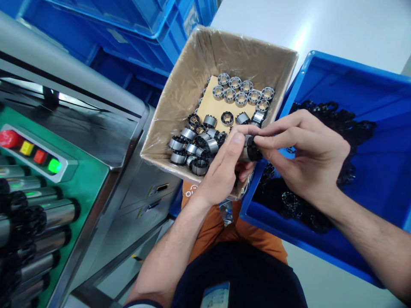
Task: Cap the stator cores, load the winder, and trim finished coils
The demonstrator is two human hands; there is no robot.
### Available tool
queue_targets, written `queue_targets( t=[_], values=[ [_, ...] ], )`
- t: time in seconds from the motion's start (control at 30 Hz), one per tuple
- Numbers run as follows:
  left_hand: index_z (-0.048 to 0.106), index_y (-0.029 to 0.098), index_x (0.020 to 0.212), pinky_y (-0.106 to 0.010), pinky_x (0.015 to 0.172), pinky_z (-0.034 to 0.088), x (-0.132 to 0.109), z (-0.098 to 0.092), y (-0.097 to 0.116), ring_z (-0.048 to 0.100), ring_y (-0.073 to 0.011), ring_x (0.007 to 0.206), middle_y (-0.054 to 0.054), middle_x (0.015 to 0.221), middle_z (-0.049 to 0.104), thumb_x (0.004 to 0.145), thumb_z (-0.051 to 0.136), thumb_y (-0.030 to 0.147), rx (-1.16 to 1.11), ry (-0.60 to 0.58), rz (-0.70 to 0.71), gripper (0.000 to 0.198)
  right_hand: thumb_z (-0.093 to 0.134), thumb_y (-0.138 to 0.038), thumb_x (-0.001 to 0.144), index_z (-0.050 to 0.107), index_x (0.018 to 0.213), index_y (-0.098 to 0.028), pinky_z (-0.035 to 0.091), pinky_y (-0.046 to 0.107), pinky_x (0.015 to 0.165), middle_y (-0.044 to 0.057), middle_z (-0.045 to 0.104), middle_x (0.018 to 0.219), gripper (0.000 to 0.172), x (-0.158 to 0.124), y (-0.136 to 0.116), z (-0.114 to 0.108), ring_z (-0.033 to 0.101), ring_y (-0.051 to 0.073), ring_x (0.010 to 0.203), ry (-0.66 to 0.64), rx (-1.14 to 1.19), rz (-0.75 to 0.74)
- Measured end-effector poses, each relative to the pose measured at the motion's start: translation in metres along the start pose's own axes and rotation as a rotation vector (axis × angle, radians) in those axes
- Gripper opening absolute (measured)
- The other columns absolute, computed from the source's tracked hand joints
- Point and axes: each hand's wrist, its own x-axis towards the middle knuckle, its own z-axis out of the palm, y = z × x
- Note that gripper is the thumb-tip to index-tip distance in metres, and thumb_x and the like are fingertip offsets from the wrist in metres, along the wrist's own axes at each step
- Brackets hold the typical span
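My left hand (224,171) is closed around a metal ring core (246,149), a short silvery cylinder with a black end, above the near right corner of the cardboard box. From the right, the thumb and fingers of my right hand (302,154) pinch the black plastic end ring (253,149) of that core. My fingers hide part of it, so I cannot tell how far the ring is seated. Inside the plastic-lined cardboard box (175,100) are loose metal cores (189,133) with black ends in a heap, and others standing in rows on a cardboard sheet (207,102).
At the right is a blue bin (379,179) holding a pile of black plastic rings (346,124). A green-topped machine (86,171) with coloured buttons and a lit green one stands left, metal cylinders (58,214) on it. Blue crates (128,51) are stacked behind.
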Motion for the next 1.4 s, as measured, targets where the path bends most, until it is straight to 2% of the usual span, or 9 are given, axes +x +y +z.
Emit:
queue_targets(
  t=[0.2,0.37,0.47,0.6,0.7,0.87,1.03,1.2,1.4],
  values=[
    [0.074,0.032,0.134,-0.029,0.054,0.051,0.001,0.000,-0.002,0.062,-0.0162,0.063,0.000,0.087,0.069,0.109,0.085,0.079,0.005,0.006,0.009,0.054,0.081,-0.020,0.116,0.093,0.111,-0.038,0.072,0.049,0.097,0.003,0.089,0.114,0.022,0.000,0.001,0.014,0.084,0.025,0.107,0.005,0.048,-0.010],
    [0.072,0.031,0.127,-0.036,0.081,0.063,-0.004,-0.026,0.022,0.068,-0.0214,0.085,-0.004,0.110,0.074,0.109,0.090,0.062,0.467,0.276,0.212,0.040,0.081,-0.027,0.116,0.091,0.138,-0.034,0.071,0.049,0.108,0.004,0.091,0.128,0.026,0.021,0.000,-0.039,0.085,0.027,0.113,-0.192,-0.123,0.069],
    [0.074,0.027,0.128,-0.064,0.125,0.057,-0.014,-0.056,0.041,0.070,-0.0449,0.132,-0.017,0.132,0.076,0.113,0.079,0.067,1.084,0.407,0.188,0.043,0.090,-0.035,0.106,0.089,0.139,-0.030,0.073,0.047,0.091,0.007,0.087,0.123,0.034,-0.006,0.003,-0.083,0.085,0.029,0.102,-0.568,-0.360,0.096],
    [0.074,0.025,0.153,-0.084,0.143,0.032,-0.014,-0.079,0.053,0.047,-0.0626,0.163,-0.027,0.160,0.064,0.108,0.075,0.080,1.376,0.401,0.190,0.071,0.096,-0.012,0.078,0.079,0.165,-0.030,0.074,0.055,0.097,0.020,0.078,0.156,0.091,-0.081,0.010,-0.104,0.084,0.043,0.127,-1.067,-0.639,0.158],
    [0.071,0.029,0.162,-0.080,0.145,0.033,0.019,-0.080,0.059,0.050,-0.0578,0.161,-0.023,0.160,0.065,0.107,0.084,0.075,1.322,0.372,0.230,0.073,0.079,0.000,0.083,0.076,0.169,-0.030,0.072,0.057,0.097,0.023,0.076,0.157,0.091,-0.119,0.016,-0.092,0.081,0.043,0.125,-1.084,-0.840,0.084],
    [0.073,0.019,0.156,-0.077,0.145,0.039,0.127,-0.078,0.059,0.061,-0.0466,0.152,-0.018,0.160,0.064,0.111,0.088,0.046,1.319,0.317,0.141,0.055,0.071,0.003,0.084,0.073,0.162,-0.024,0.070,0.054,0.097,0.028,0.070,0.167,0.082,-0.132,0.021,-0.071,0.077,0.042,0.123,-1.005,-0.935,-0.130],
    [0.070,0.014,0.167,-0.077,0.143,0.044,0.205,-0.091,0.043,0.062,-0.0582,0.162,-0.029,0.179,0.059,0.083,0.106,0.033,1.503,0.149,-0.085,0.093,0.066,0.002,0.101,0.075,0.152,-0.033,0.071,0.051,0.098,0.023,0.067,0.175,0.062,-0.133,0.020,-0.067,0.079,0.035,0.118,-1.001,-0.876,-0.233],
    [0.078,0.023,0.153,-0.073,0.145,0.045,0.215,-0.111,0.039,0.067,-0.0532,0.161,-0.019,0.172,0.071,0.082,0.105,0.034,1.499,0.122,-0.042,0.077,0.062,0.003,0.098,0.073,0.162,-0.031,0.069,0.039,0.080,0.014,0.082,0.146,0.073,-0.121,0.021,-0.076,0.082,0.030,0.105,-1.081,-0.759,-0.194],
    [0.074,0.019,0.137,-0.063,0.134,0.057,0.170,-0.099,0.065,0.077,-0.0418,0.139,-0.014,0.133,0.085,0.089,0.098,0.018,1.067,0.286,0.147,0.054,0.067,-0.005,0.106,0.080,0.156,-0.031,0.063,0.030,0.075,0.004,0.080,0.123,0.058,-0.093,0.022,-0.087,0.080,0.016,0.080,-1.023,-0.480,0.285]
  ],
)
